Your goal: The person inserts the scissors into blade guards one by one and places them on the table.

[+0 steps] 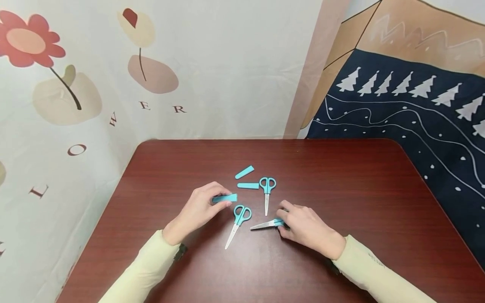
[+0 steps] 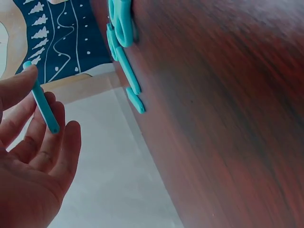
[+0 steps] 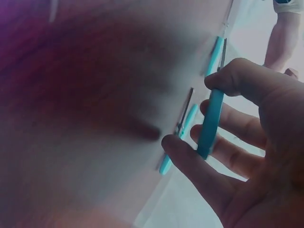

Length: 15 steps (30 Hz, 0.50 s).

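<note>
My left hand (image 1: 199, 207) pinches a teal blade cover (image 1: 226, 198) between thumb and fingers; in the left wrist view the cover (image 2: 46, 109) is held clear of the table. My right hand (image 1: 306, 224) grips a pair of scissors (image 1: 267, 225) by the teal handles, its blades pointing left. Fingers hide part of those handles, though they show in the right wrist view (image 3: 211, 121). Between the hands lie two more scissors, one near pair (image 1: 241, 215) and one farther pair (image 1: 267, 185), both with blades toward me.
Two loose teal covers, one flat (image 1: 248, 186) and one slanted (image 1: 244, 172), lie beyond the hands. All rest on a dark red-brown wooden table (image 1: 341, 168). Behind it hang a pale flower-printed cloth (image 1: 227, 75) and a navy tree-patterned cloth (image 1: 379, 109).
</note>
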Available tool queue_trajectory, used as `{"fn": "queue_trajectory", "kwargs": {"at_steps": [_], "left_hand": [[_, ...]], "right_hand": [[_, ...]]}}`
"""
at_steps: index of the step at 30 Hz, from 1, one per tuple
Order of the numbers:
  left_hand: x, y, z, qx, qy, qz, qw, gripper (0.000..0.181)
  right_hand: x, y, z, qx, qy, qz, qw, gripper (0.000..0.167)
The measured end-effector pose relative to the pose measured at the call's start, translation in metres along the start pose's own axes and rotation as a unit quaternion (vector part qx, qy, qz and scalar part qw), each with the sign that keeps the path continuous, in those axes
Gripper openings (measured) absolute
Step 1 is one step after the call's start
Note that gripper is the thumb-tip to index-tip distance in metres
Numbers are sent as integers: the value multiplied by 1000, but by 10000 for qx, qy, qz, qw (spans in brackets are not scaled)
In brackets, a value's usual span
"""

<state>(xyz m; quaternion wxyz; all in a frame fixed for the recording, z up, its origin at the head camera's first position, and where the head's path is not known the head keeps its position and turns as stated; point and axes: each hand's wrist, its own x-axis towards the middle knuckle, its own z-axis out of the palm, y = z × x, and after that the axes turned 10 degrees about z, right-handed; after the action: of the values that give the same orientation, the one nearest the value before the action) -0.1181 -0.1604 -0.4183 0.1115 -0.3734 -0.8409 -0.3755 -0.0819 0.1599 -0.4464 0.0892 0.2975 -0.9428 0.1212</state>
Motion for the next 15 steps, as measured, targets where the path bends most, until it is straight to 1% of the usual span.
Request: {"fn": "queue_trajectory", "kwargs": {"at_steps": [5,9,15], "left_hand": [[4,3,4,-39,143,-15,9999,20],[6,6,8,-18,229,44,9997,20],[9,9,15,-11,386,176,9991,20]], "right_hand": [[-3,5,-9,231,292,155,9992,20],[-3,7,-17,447,601,311,9967,22],[-1,8,-28,699,920,438,9923,24]]}}
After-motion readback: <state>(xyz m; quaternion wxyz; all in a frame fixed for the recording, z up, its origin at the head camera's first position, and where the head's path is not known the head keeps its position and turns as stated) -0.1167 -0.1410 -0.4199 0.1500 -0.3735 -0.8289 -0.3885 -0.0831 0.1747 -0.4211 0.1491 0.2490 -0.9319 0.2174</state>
